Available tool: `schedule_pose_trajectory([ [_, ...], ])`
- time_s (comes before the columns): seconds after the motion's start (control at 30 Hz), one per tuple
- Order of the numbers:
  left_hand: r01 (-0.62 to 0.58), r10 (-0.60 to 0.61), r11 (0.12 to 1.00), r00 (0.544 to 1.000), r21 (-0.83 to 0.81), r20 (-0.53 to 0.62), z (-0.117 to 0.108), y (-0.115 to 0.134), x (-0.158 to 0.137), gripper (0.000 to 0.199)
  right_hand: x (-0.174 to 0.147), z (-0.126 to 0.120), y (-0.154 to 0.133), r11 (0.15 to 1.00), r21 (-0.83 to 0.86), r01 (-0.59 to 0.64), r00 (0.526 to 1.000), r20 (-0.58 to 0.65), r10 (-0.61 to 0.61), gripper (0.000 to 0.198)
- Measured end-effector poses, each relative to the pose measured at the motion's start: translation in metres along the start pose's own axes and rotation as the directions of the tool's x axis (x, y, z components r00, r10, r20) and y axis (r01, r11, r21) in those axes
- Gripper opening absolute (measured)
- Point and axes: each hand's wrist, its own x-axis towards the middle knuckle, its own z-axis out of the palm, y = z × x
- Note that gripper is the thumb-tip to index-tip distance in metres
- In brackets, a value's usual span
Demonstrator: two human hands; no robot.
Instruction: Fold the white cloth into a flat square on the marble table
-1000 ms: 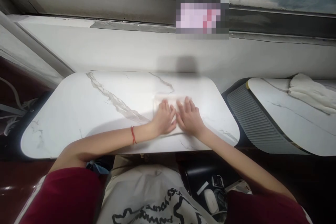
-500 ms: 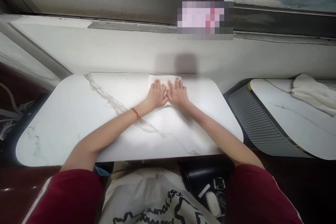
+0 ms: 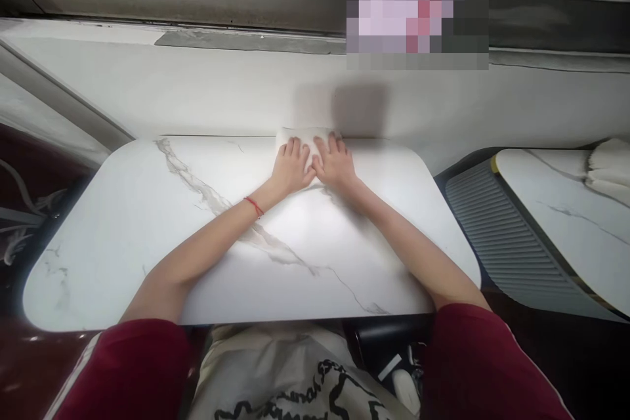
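Observation:
A folded white cloth lies at the far edge of the white marble-patterned table, its back edge reaching the wall. My left hand rests flat on it, fingers stretched forward. Beside it my right hand presses on the same cloth, palm down with fingers spread. The two thumbs meet or nearly touch in the middle. Neither hand is closed around the cloth. A red string bracelet circles my left wrist.
A pale wall stands right behind the table. To the right is a second marble-patterned table with a ribbed grey side and a crumpled cream cloth on it. A white object sits low beside my lap.
Both hands and the cloth have slid a little farther toward the wall, so the cloth's back edge now meets it. The camera view has shifted somewhat.

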Motion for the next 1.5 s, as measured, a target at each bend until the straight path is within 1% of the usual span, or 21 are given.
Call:
schedule_pose_trajectory([
  [0.13,0.013,-0.014,0.999,1.0,-0.04,-0.025,0.009,-0.008,0.003,0.059,0.007,-0.005,-0.003,0.999,-0.037,-0.01,0.998,0.055,0.012,0.063],
  [0.23,0.008,-0.011,0.998,0.999,-0.063,-0.049,0.014,-0.012,0.003,0.059,0.007,-0.004,-0.004,0.998,-0.059,-0.003,0.999,0.052,0.006,0.063],
  [0.37,-0.003,0.001,0.999,0.999,-0.049,-0.054,0.015,-0.014,0.002,0.06,0.004,-0.003,-0.004,0.997,-0.076,0.002,0.999,0.048,0.002,0.063],
  [0.57,-0.002,0.001,1.0,0.999,-0.026,-0.039,0.011,-0.013,0.001,0.059,0.003,-0.009,-0.004,0.995,-0.099,0.029,0.995,0.098,-0.019,0.064],
  [0.67,-0.023,0.022,1.0,0.999,-0.015,-0.028,0.005,-0.012,-0.002,0.055,0.0,-0.018,-0.006,0.993,-0.107,0.043,0.99,0.136,-0.028,0.065],
  [0.77,-0.055,0.055,0.998,0.998,0.015,-0.002,-0.006,-0.011,-0.012,0.048,-0.008,-0.03,-0.018,0.989,-0.138,0.055,0.979,0.202,-0.026,0.064],
  [0.87,-0.091,0.088,0.994,0.995,0.064,0.037,-0.022,-0.011,-0.032,0.045,-0.025,-0.044,-0.041,0.983,-0.172,0.055,0.963,0.27,-0.006,0.066],
  [0.97,-0.135,0.127,0.987,0.987,0.09,0.097,-0.042,-0.013,-0.065,0.041,-0.05,-0.055,-0.072,0.982,-0.176,0.07,0.943,0.333,-0.008,0.067],
  [1.03,-0.147,0.135,0.985,0.983,0.086,0.127,-0.057,-0.015,-0.092,0.038,-0.072,-0.062,-0.091,0.982,-0.154,0.112,0.935,0.352,-0.052,0.066],
  [1.1,-0.129,0.118,0.99,0.981,0.061,0.152,-0.073,-0.017,-0.121,0.038,-0.095,-0.07,-0.107,0.976,-0.126,0.177,0.925,0.361,-0.121,0.066],
  [1.17,-0.099,0.091,0.995,0.979,0.032,0.183,-0.089,-0.017,-0.149,0.04,-0.12,-0.077,-0.12,0.96,-0.092,0.266,0.905,0.367,-0.216,0.068],
  [1.27,-0.036,0.04,0.999,0.975,-0.021,0.219,-0.111,-0.014,-0.187,0.037,-0.157,-0.086,-0.133,0.909,-0.037,0.416,0.852,0.365,-0.375,0.073],
  [1.33,0.02,-0.005,0.998,0.972,-0.058,0.235,-0.122,-0.011,-0.209,0.038,-0.176,-0.091,-0.139,0.869,-0.007,0.495,0.819,0.338,-0.464,0.075],
  [1.43,0.13,-0.105,0.988,0.963,-0.086,0.25,-0.131,-0.007,-0.233,0.048,-0.192,-0.097,-0.147,0.824,0.02,0.567,0.792,0.262,-0.552,0.069],
  [1.5,0.201,-0.172,0.976,0.95,-0.087,0.262,-0.135,-0.006,-0.243,0.055,-0.192,-0.099,-0.152,0.815,0.032,0.578,0.79,0.225,-0.57,0.066],
])
